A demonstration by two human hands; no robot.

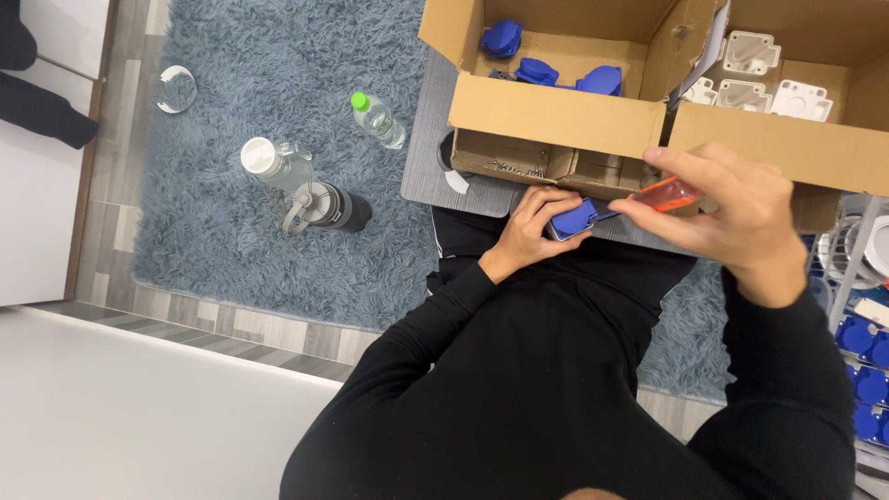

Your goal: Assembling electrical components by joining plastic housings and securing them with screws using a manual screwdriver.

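Left hand [530,227] grips a blue plastic socket cover [574,219]; right hand [732,218] holds an orange-handled screwdriver [669,193] to it.

The cover sits wrapped in the left fingers [542,199], just off the near edge of the grey table [426,171], below the cardboard box [556,116]. It looks like light, rigid moulded plastic, smooth enough to slip, so holding it by the edges with the thumb underneath seems soundest. The right fingers [690,167] are pinched narrowly round the tool's handle, its tip meeting the cover between both hands. More blue covers [542,69] lie in the box beyond the fingers.
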